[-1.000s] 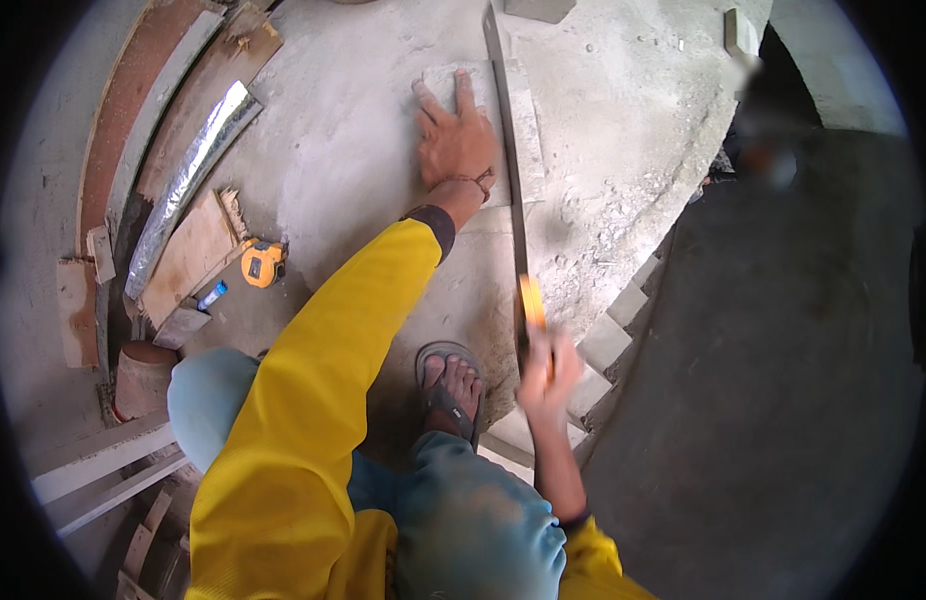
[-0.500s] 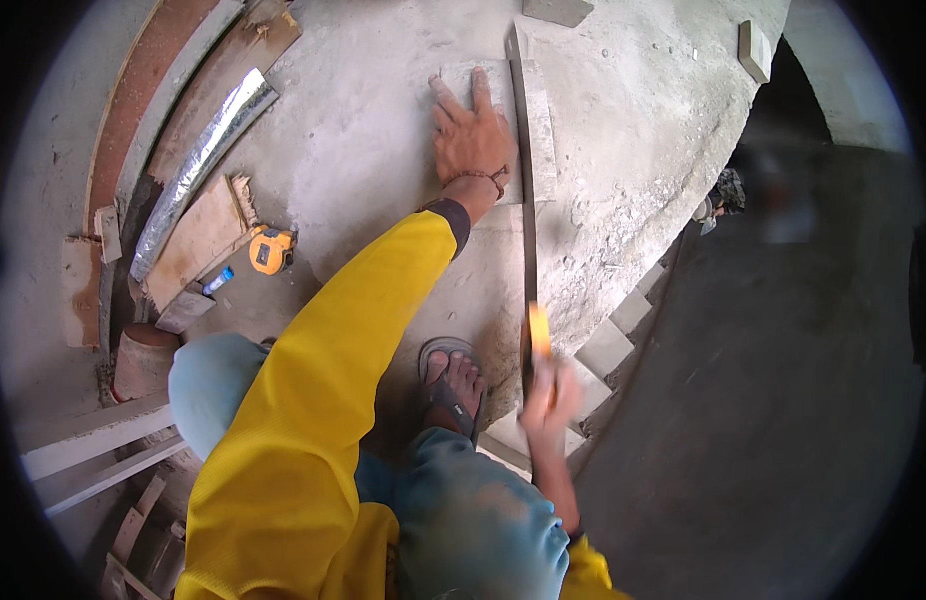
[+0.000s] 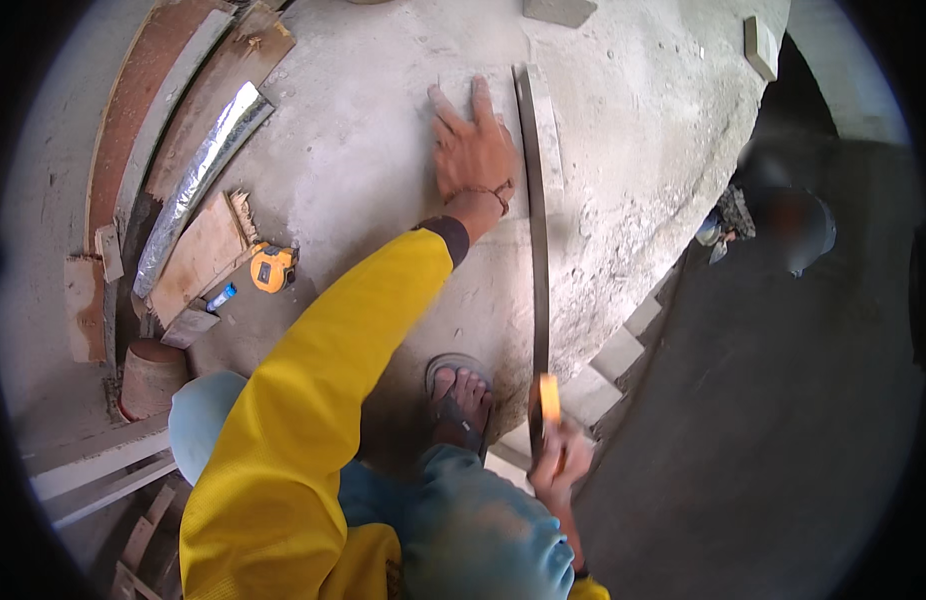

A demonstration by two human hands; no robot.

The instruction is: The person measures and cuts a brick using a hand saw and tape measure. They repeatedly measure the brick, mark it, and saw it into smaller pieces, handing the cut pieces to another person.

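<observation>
My left hand [image 3: 473, 150] lies flat with fingers spread on a pale grey slab [image 3: 503, 88], much of which it hides. Along the slab's right side runs the long dark blade of a handsaw [image 3: 540, 280], seen nearly edge-on. A narrow piece of the slab [image 3: 546, 130] shows on the blade's other side. Nearer my body, my right hand [image 3: 563, 455] is closed round the saw's handle, whose yellow-orange top [image 3: 550, 397] sticks out above the fingers. Motion blurs this hand slightly. My sandalled foot [image 3: 461, 400] stands left of the blade.
A yellow tape measure [image 3: 273, 268], a blue tube-shaped item [image 3: 221, 296], a foil-covered strip [image 3: 203, 190] and wooden boards [image 3: 198, 250] lie left. Pale blocks [image 3: 618, 353] line the rough concrete edge, beyond which is a lower dark floor [image 3: 743, 420]. Another person [image 3: 793, 225] is there.
My right hand has drawn the saw back toward my body, and the blade's far end has come nearer. My left hand stays on the slab. The other person shows more clearly.
</observation>
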